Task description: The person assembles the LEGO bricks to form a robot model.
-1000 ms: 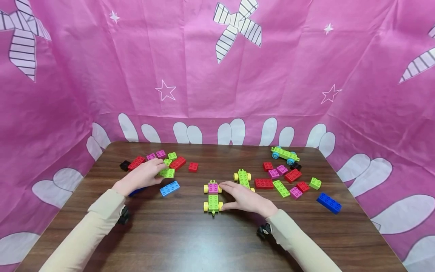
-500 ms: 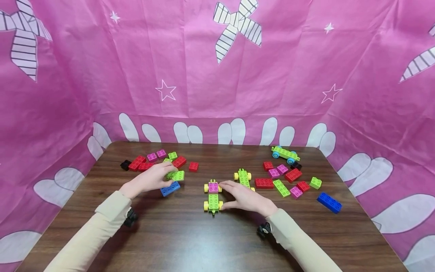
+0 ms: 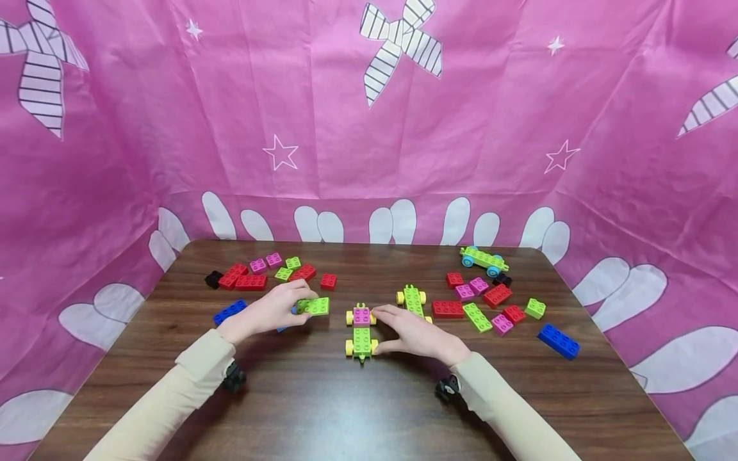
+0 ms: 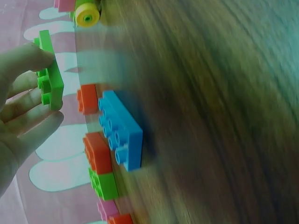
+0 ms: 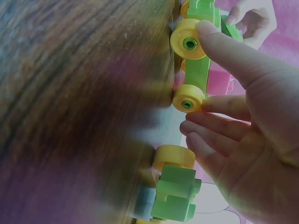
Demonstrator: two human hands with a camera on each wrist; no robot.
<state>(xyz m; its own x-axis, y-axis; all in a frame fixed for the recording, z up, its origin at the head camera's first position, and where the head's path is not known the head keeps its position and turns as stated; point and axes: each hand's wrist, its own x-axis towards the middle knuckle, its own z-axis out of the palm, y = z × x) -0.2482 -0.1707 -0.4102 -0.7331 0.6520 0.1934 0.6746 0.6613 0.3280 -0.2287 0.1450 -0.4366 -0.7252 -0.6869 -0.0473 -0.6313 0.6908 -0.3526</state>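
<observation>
My left hand (image 3: 273, 310) pinches a lime-green building brick (image 3: 319, 306) between thumb and fingers, raised above the table. In the left wrist view that brick stands on edge, studs toward the palm. A light-blue brick (image 4: 122, 133) lies below it, mostly hidden by the hand in the head view. At table centre is a green toy car base (image 3: 362, 346) with yellow wheels, a magenta brick (image 3: 361, 317) on its far end. My right hand (image 3: 418, 336) rests along the base's right side, fingers fairly straight, thumb at the near wheel (image 5: 188, 39) and index finger at the far one.
A second yellow-wheeled base (image 3: 412, 301) stands just behind the right hand. Loose bricks lie at left, including a long red brick (image 3: 251, 282) and a dark-blue brick (image 3: 229, 312). More lie at right around a red brick (image 3: 447, 310); a blue-wheeled base (image 3: 484, 259) stands behind them.
My left hand has lifted the green brick from the left pile and carried it rightward, toward the car base. The right hand and the base have stayed in place.
</observation>
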